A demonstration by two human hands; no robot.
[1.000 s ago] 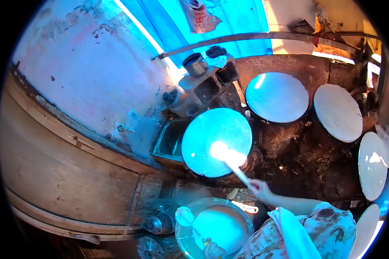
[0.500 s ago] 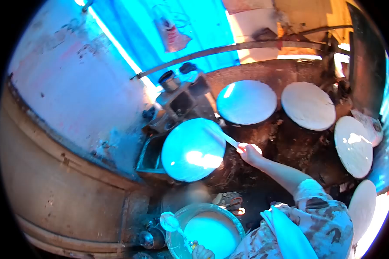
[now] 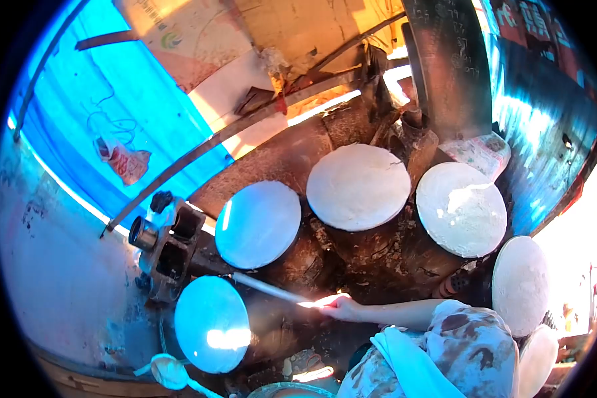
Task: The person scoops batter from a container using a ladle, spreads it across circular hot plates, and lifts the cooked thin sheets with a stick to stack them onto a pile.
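My right hand (image 3: 339,307) is closed round the end of a long flat spatula (image 3: 272,288), its tip pointing left between two round griddle surfaces. A pale, batter-like layer covers the nearer round griddle (image 3: 212,324), below the tip. Just above lies a second coated round griddle (image 3: 259,224). At the lower left a ladle (image 3: 169,371) shows its bowl and part of its handle; the hand that holds it is outside the frame. Only the rim of a bucket (image 3: 290,387) appears at the bottom edge.
More pale-coated rounds curve to the right: one at top centre (image 3: 358,187), another beside it (image 3: 461,209), and a tilted one (image 3: 521,285). A metal stand with a can (image 3: 172,245) is at the left. A long bar (image 3: 199,151) crosses behind.
The view has swung right, so the rounds sit further left and lower. My right hand has drawn the spatula off the nearer round. My left hand has left the frame.
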